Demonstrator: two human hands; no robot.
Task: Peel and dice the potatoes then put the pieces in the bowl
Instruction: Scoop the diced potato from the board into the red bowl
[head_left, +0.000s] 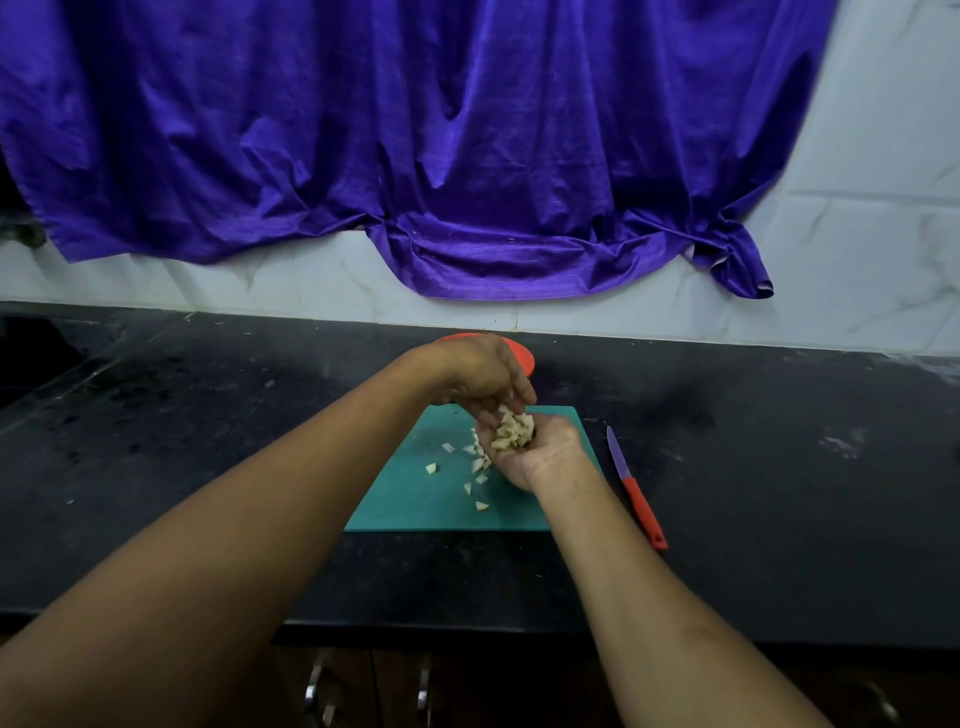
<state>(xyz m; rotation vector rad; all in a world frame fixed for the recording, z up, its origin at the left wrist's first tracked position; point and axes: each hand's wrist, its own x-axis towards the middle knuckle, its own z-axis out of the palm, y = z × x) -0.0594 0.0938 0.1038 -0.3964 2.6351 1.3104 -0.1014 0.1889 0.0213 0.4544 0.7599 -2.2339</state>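
A heap of pale diced potato pieces (511, 431) lies in the cupped palm of my right hand (540, 452), which is turned palm up above the teal cutting board (415, 499). My left hand (478, 376) hangs over the heap, fingers curled down onto the pieces. Several loose potato pieces (475, 480) lie scattered on the board left of my right hand. The red bowl (524, 356) stands behind the board, mostly hidden by my left hand; its inside is out of sight.
A knife (636, 488) with a purple blade and red handle lies on the black counter (779, 467) just right of the board. A purple cloth (415, 145) hangs over the white tiled wall. Cabinet handles (311, 691) show below the counter edge.
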